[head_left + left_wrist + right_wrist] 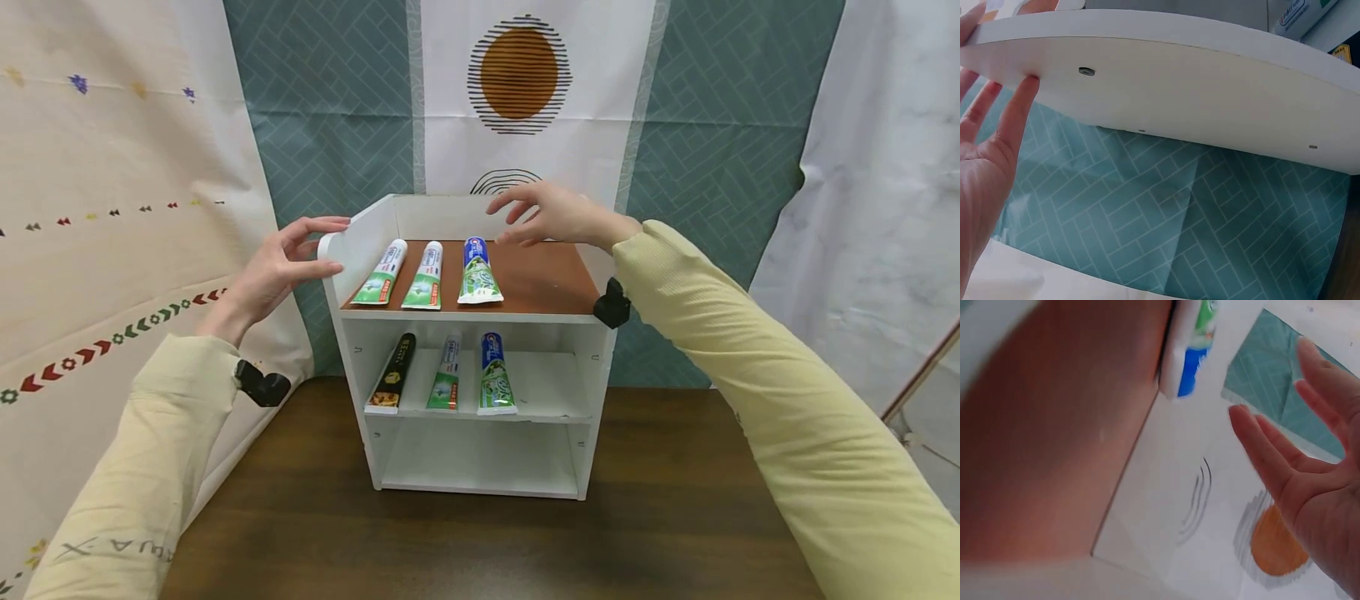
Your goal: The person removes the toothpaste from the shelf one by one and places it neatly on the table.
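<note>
My left hand (277,267) touches the left side panel of a white shelf unit (465,317). The left wrist view shows its fingers against the panel's outer face and one at the top edge. My right hand (551,218) hovers over the brown top shelf, beside a blue and green toothpaste tube (477,273), holding nothing. Left of that tube lie a green and white tube (425,279) and another green and white tube (381,275). On the middle shelf are a black tube (393,375), a green and white tube (446,375) and a blue and green tube (495,375).
The shelf unit stands on a dark wooden table (450,550). A teal and white patterned cloth (337,100) hangs behind it. Pale cloth (112,167) hangs at the left and white cloth (885,167) at the right.
</note>
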Demonstrator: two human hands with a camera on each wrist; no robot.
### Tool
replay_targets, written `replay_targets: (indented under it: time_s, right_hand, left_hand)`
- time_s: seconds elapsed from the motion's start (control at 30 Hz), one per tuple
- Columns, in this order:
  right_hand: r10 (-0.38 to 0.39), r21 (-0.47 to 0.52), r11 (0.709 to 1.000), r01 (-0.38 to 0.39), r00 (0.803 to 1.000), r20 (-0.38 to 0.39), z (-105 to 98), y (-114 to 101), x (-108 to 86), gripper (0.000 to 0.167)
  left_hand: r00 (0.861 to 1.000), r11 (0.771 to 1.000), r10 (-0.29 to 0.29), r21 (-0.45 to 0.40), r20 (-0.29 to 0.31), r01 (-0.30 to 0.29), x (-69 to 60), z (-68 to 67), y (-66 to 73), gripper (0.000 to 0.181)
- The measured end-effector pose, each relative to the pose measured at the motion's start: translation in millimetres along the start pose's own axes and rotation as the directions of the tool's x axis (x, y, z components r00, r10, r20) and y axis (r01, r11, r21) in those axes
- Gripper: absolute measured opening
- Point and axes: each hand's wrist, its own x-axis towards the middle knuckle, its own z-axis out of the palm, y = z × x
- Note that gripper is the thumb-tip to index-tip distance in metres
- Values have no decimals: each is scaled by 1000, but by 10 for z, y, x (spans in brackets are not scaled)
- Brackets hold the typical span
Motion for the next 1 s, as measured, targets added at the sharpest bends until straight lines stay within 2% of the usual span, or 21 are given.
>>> replay_targets:
  time_s: [0.2, 0.4, 0.63, 0.83, 1.0]
  right_hand:
    - [29, 110, 993, -40, 994, 107, 172, 17, 68, 42]
    - [85, 116, 988, -105, 983, 166, 318, 29, 123, 45]
    - [178, 71, 978, -194, 965, 190, 387, -73, 156, 47]
    - [241, 105, 959, -265, 951, 195, 420, -174, 200, 49]
    - [270, 141, 943, -300, 942, 199, 436, -156, 207, 49]
  left_hand:
    - [1000, 999, 8, -36, -1, -8, 13, -4, -29, 43]
    - [1000, 1000, -3, -7, -25, 3, -7, 7, -51, 44]
    - [999, 1000, 1, -9, -35, -1, -11, 5, -64, 44]
    - [999, 1000, 20, -8, -41, -20, -21, -12, -51, 43]
    - [999, 1000, 1, 12, -46, 0, -20, 5, -61, 43]
